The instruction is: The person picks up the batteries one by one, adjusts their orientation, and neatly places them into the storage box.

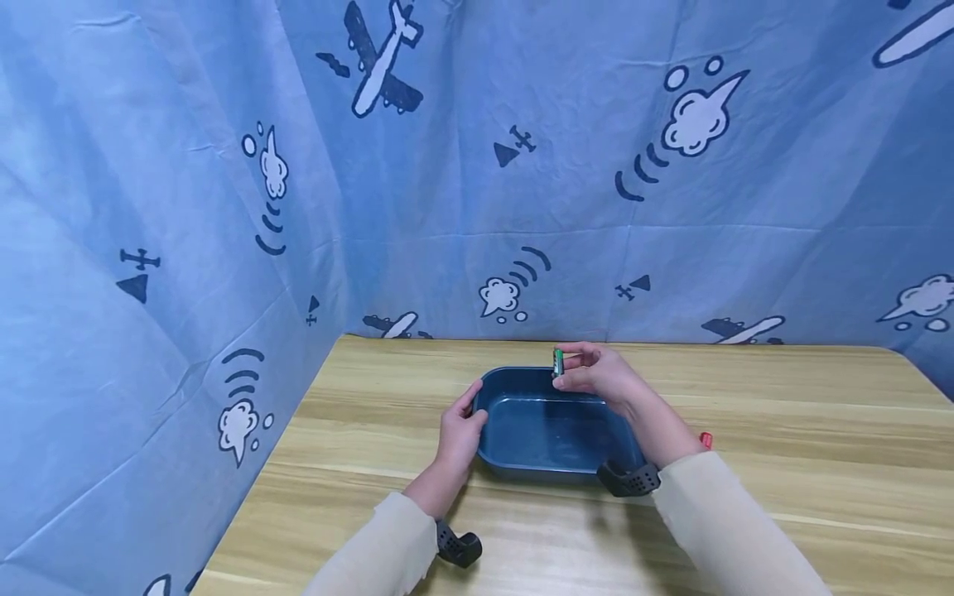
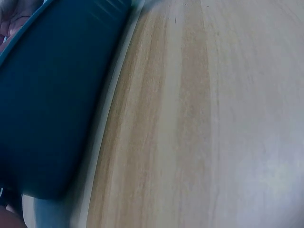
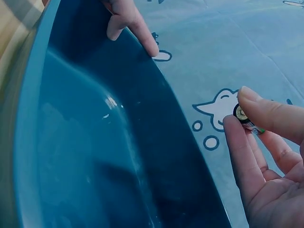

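A dark blue rectangular basin [image 1: 551, 473] with rounded corners rests on the wooden table. My left hand [image 1: 460, 430] grips its left rim, thumb on the inner side and fingers along the outside. Over the basin's far rim, my right hand [image 1: 596, 372] pinches a small battery [image 1: 558, 362], green and black, between thumb and fingers. In the right wrist view the battery [image 3: 242, 114] shows its round metal end toward the camera. The basin's floor, where it shows, holds nothing.
A small red object [image 1: 705, 440] lies on the table right of the basin, partly behind the right forearm. Blue cloth [image 1: 566, 165] printed with planes and clouds hangs behind the wooden table [image 1: 805, 430] and along its left side. Each wrist wears a black band [image 1: 629, 478].
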The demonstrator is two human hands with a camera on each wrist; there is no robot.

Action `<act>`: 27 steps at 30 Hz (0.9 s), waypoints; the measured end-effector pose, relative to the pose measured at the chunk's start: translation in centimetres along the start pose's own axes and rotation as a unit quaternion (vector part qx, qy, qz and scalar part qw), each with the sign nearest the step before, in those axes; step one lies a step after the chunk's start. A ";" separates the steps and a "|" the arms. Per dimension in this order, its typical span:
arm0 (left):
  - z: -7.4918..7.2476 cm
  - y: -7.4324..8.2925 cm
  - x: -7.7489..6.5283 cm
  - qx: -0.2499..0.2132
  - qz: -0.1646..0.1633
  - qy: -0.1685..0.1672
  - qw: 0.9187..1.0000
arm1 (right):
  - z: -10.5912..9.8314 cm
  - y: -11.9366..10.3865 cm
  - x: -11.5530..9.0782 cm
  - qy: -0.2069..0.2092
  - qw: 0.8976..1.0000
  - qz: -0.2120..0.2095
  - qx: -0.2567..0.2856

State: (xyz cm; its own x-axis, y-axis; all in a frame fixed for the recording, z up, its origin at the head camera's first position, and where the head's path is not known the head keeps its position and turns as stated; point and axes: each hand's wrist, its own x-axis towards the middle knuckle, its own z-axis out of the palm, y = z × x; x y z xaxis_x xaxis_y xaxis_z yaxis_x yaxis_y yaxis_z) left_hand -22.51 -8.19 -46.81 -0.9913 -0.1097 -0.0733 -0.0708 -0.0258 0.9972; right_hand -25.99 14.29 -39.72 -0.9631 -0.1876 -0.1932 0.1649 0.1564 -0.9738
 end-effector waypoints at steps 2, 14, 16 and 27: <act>-0.2 0.0 0.0 -0.002 0.002 -0.007 1.000 | 0.0 0.1 0.1 0.002 1.000 0.003 0.001; -1.1 0.1 -0.2 0.085 0.028 -0.087 0.992 | 0.4 0.4 0.1 -0.004 1.000 0.007 0.005; -1.2 0.1 -0.3 0.105 0.034 -0.100 0.989 | 0.6 0.4 0.2 -0.007 1.000 0.005 0.005; -1.5 0.0 -0.6 0.115 0.052 -0.119 0.985 | 2.8 -0.2 1.3 -0.005 0.999 0.029 0.014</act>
State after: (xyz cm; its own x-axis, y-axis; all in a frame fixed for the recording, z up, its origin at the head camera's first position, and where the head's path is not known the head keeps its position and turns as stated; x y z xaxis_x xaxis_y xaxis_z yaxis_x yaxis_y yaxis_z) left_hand -21.78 -9.58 -46.78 -0.9905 0.1371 0.0090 0.0368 0.2016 0.9788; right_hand -26.68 11.32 -40.09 -0.9496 -0.1889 -0.2501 0.2261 0.1400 -0.9640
